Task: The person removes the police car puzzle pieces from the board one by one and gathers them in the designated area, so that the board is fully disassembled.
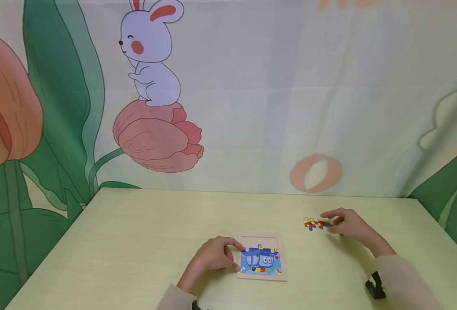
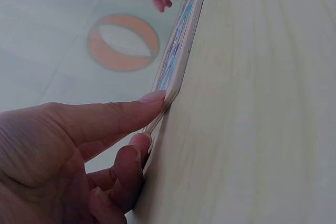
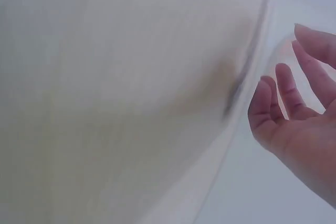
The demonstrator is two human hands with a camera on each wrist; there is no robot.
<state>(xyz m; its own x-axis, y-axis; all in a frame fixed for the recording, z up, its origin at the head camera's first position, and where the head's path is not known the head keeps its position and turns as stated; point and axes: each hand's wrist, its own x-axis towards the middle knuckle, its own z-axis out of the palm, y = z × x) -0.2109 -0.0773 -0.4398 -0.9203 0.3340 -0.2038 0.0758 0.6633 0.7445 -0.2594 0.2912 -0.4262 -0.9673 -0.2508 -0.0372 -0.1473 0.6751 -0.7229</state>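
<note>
A jigsaw puzzle (image 1: 261,260) in a pale wooden frame lies flat on the table, its lower part filled with a blue cartoon picture and a bare strip along the top. My left hand (image 1: 214,254) holds the frame by its left side, thumb at the lower corner and index finger higher up. The left wrist view shows the thumb (image 2: 152,98) against the frame's edge, other fingers curled below. Over to the right, several colourful puzzle pieces (image 1: 315,224) lie close together. My right hand (image 1: 350,224) hovers beside them, fingers loosely bent and apart; part of the pieces is hidden by it.
The light wooden table (image 1: 154,232) ends at the back against a printed curtain (image 1: 232,107) with a rabbit and tulips. A black wrist mount (image 1: 375,286) sits under the right sleeve (image 1: 402,280).
</note>
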